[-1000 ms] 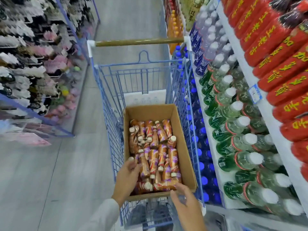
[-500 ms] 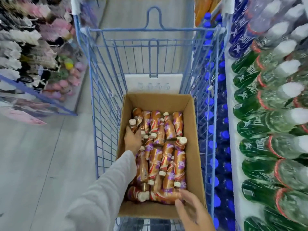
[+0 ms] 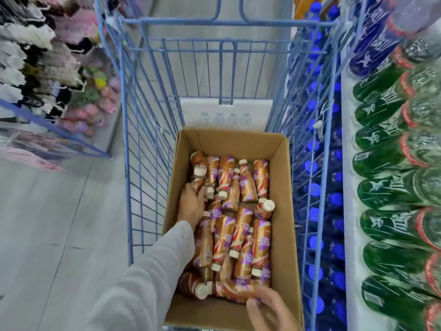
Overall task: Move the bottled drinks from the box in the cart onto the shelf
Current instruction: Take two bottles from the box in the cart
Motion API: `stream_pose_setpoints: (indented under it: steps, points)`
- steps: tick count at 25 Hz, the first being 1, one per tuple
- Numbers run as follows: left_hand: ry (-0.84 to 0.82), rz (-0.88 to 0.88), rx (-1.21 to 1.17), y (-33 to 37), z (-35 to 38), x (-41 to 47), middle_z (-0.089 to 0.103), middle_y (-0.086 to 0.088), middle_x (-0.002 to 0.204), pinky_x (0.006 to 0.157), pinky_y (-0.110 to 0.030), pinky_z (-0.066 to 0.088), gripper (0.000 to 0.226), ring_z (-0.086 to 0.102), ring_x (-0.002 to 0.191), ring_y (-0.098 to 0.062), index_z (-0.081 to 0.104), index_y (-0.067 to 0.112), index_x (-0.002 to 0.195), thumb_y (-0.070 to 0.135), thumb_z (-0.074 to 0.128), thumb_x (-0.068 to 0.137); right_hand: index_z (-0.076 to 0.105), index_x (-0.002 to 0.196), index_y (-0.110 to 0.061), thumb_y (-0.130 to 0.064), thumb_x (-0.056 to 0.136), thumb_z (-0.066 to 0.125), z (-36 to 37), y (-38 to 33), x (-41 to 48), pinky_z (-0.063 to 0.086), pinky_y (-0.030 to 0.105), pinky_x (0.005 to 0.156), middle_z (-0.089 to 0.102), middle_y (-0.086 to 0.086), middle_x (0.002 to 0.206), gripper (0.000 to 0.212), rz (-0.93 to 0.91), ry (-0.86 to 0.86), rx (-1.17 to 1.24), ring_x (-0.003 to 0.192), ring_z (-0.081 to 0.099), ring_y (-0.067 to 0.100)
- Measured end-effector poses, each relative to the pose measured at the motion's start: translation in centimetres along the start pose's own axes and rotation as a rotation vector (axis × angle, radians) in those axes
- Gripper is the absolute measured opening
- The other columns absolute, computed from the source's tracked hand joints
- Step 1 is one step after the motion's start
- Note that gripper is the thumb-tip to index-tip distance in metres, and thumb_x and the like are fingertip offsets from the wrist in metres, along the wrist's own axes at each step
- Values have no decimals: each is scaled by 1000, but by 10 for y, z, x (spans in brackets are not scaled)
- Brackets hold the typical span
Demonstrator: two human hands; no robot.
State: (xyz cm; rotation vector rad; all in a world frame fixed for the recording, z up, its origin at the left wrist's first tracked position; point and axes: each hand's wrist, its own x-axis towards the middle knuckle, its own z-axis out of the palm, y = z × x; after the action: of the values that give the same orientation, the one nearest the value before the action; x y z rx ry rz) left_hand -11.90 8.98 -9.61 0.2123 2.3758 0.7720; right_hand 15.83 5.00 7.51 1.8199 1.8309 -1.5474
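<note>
Box (image 3: 229, 144) in cart (image 3: 148, 163), open top. Holds bottled drinks (image 3: 241, 230) lying flat, long axes mostly along box length, caps mixed near/far. Near-end bottle (image 3: 238, 289) lies crosswise, cap to L. L hand (image 3: 191, 204) curled round bottle by L wall (image 3: 196, 185). R hand (image 3: 269, 306): fingers spread, touching near-end bottle. Shelf (image 3: 348, 211) just R of cart.

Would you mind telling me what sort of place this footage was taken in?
Most likely a supermarket aisle: a blue wire shopping cart holds a cardboard box of bottled drinks, shelves on the right carry rows of green bottles, and racks of hanging goods line the left.
</note>
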Motion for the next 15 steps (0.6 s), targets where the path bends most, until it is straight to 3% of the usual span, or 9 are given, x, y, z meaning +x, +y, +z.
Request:
stream_pose_setpoints:
  steps: [3, 5, 8, 11, 15]
  points:
    - [-45, 30, -190, 20, -26, -26, 67, 3, 113, 95, -38, 51, 33, 64, 108, -17, 54, 25, 118, 51, 55, 97, 59, 104, -52, -40, 86, 75, -13, -26, 12, 38, 2, 81, 60, -34, 111, 26, 29, -79, 84, 103, 56, -11]
    - [-94, 69, -299, 34, -54, -53, 67, 14, 108, 91, -33, 53, 27, 64, 103, -6, 55, 37, 114, 56, 57, 94, 60, 113, -49, -45, 89, 70, -18, -44, 24, 37, 6, 89, 60, -32, 116, 27, -14, -106, 54, 111, 54, -9]
    - [-154, 98, -473, 52, -101, -84, 70, 16, 107, 88, -32, 54, 24, 67, 101, -3, 58, 49, 113, 59, 61, 91, 59, 124, -46, -48, 94, 62, -13, -79, 58, 41, 20, 104, 57, -29, 125, 30, -76, -182, 0, 122, 50, -5]
    - [-163, 83, -622, 67, -137, -101, 74, 8, 107, 81, -32, 56, 28, 72, 96, -9, 63, 39, 116, 48, 63, 90, 55, 136, -34, -48, 98, 56, 2, -122, 118, 45, 23, 101, 58, -19, 131, 41, -202, -209, -82, 121, 53, -2]
    - [-144, -14, -756, 75, -163, -110, 77, 0, 93, 63, -25, 57, 16, 75, 80, -16, 69, 28, 107, 32, 62, 93, 59, 133, -19, -43, 100, 54, 39, -180, 208, 48, 30, 98, 64, -5, 127, 40, -340, -175, -218, 115, 60, 12]
